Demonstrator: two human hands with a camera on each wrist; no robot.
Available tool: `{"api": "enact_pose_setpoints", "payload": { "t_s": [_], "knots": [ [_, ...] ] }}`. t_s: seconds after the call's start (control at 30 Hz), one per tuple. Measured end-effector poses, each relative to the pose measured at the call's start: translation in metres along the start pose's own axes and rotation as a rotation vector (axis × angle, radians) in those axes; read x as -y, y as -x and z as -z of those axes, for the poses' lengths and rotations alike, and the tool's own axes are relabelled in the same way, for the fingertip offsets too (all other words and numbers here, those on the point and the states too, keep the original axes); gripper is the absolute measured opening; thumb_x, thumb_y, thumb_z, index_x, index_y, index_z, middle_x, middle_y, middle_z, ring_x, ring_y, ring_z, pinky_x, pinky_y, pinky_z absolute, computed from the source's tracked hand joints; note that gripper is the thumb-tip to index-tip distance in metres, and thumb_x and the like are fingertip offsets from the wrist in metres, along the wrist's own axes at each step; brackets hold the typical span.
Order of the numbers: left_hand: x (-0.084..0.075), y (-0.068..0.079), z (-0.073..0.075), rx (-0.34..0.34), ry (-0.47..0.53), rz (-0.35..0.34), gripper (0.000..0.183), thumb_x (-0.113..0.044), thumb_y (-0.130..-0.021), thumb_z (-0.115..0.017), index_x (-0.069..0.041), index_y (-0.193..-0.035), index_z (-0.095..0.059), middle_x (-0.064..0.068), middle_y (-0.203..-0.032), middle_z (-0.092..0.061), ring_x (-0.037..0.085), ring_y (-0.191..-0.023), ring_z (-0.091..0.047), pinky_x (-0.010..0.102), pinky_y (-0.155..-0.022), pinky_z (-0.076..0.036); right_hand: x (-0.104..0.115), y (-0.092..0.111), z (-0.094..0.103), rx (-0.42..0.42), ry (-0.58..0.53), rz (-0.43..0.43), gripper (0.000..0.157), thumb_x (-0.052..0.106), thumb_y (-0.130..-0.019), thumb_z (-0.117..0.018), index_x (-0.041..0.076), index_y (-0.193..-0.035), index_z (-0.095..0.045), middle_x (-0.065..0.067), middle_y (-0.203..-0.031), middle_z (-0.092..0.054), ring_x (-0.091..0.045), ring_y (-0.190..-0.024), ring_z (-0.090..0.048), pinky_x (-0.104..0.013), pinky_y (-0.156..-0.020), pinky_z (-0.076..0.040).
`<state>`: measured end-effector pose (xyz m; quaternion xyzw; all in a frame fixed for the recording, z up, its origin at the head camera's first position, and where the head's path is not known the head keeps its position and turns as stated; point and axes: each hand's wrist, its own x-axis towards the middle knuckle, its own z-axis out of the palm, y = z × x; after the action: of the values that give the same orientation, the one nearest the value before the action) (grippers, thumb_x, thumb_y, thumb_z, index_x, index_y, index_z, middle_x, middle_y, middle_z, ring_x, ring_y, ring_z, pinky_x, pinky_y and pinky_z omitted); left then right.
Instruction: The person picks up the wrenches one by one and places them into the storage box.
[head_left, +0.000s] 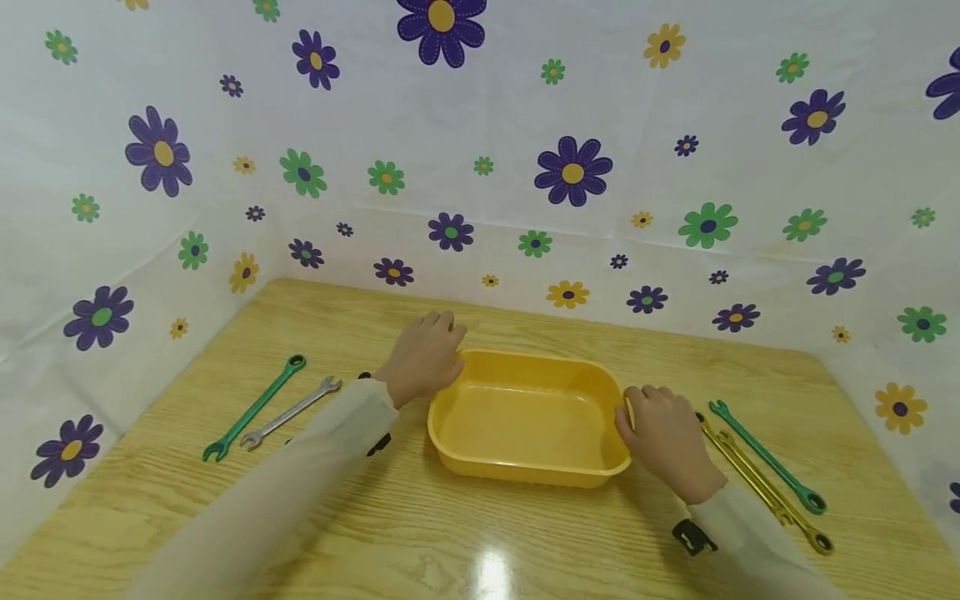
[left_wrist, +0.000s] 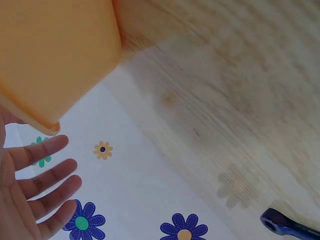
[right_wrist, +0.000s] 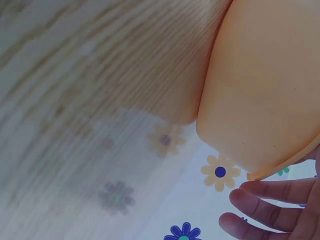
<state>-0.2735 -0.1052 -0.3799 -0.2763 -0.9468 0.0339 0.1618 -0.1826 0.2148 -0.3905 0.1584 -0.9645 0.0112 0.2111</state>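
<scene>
A yellow plastic tub (head_left: 525,417) with nothing inside sits on the wooden table between both hands. My left hand (head_left: 423,358) is at its left rim toward the far corner, thumb beside the rim. In the left wrist view the fingers (left_wrist: 55,187) are spread and extended just past the lip of the tub (left_wrist: 60,55). At the opposite end, my right hand (head_left: 663,437) has its thumb over the rim. The right wrist view shows loosely extended fingers (right_wrist: 270,207) right at the outer lip of the tub (right_wrist: 265,85).
On the left lie a green wrench (head_left: 255,408) and a silver wrench (head_left: 292,412). A dark ring end (left_wrist: 274,220) shows beside the left sleeve, the rest hidden. Two gold wrenches (head_left: 765,475) and another green wrench (head_left: 768,457) lie right. Flowered white cloth (head_left: 487,125) stands behind.
</scene>
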Motion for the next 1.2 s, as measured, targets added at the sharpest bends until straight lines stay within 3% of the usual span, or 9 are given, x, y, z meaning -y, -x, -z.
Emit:
{"api": "enact_pose_setpoints", "payload": {
  "t_s": [0.17, 0.43, 0.77, 1.0, 1.2],
  "knots": [
    [-0.002, -0.012, -0.005, -0.024, -0.056, -0.058, 0.031, -0.027, -0.088, -0.056, -0.006, -0.108, -0.064, 0.011, -0.098, -0.064, 0.027, -0.091, -0.059, 0.041, -0.087, -0.047, 0.001, 0.000, 0.004, -0.008, 0.047, 0.017, 0.020, 0.020, -0.083, -0.065, 0.000, -0.083, -0.065, -0.013, -0.071, -0.063, -0.025, -0.059, -0.055, -0.038, -0.055, -0.048],
    [-0.005, -0.016, -0.011, -0.052, -0.095, -0.060, 0.024, -0.029, -0.088, -0.055, -0.008, -0.089, -0.067, 0.010, -0.090, -0.065, 0.027, -0.088, -0.060, 0.042, -0.087, -0.046, -0.002, 0.001, 0.006, -0.042, 0.069, 0.040, 0.021, 0.020, -0.083, -0.066, -0.001, -0.085, -0.067, -0.015, -0.074, -0.065, -0.027, -0.062, -0.058, -0.041, -0.058, -0.050],
    [-0.005, -0.014, -0.014, -0.064, -0.031, -0.050, 0.027, -0.026, -0.088, -0.056, -0.012, -0.108, -0.066, 0.010, -0.095, -0.064, 0.025, -0.086, -0.058, 0.039, -0.084, -0.047, -0.013, 0.007, 0.013, -0.102, 0.061, 0.052, 0.023, 0.019, -0.081, -0.068, -0.001, -0.090, -0.068, -0.017, -0.081, -0.068, -0.032, -0.070, -0.064, -0.045, -0.062, -0.052],
    [-0.006, -0.014, -0.014, -0.060, -0.012, -0.058, 0.024, -0.024, -0.089, -0.055, -0.013, -0.108, -0.064, 0.009, -0.096, -0.060, 0.025, -0.087, -0.055, 0.039, -0.082, -0.046, -0.030, 0.015, 0.025, -0.215, 0.081, 0.100, 0.020, 0.015, -0.077, -0.068, -0.002, -0.086, -0.068, -0.017, -0.075, -0.067, -0.032, -0.064, -0.062, -0.046, -0.058, -0.051],
    [-0.007, -0.013, -0.014, -0.069, -0.004, -0.045, 0.022, -0.023, -0.089, -0.054, -0.013, -0.105, -0.064, 0.009, -0.094, -0.059, 0.025, -0.086, -0.054, 0.040, -0.083, -0.045, -0.046, 0.024, 0.034, -0.254, 0.087, 0.112, 0.022, 0.013, -0.073, -0.069, -0.004, -0.088, -0.067, -0.017, -0.072, -0.066, -0.032, -0.061, -0.060, -0.046, -0.055, -0.049]
  ]
}}
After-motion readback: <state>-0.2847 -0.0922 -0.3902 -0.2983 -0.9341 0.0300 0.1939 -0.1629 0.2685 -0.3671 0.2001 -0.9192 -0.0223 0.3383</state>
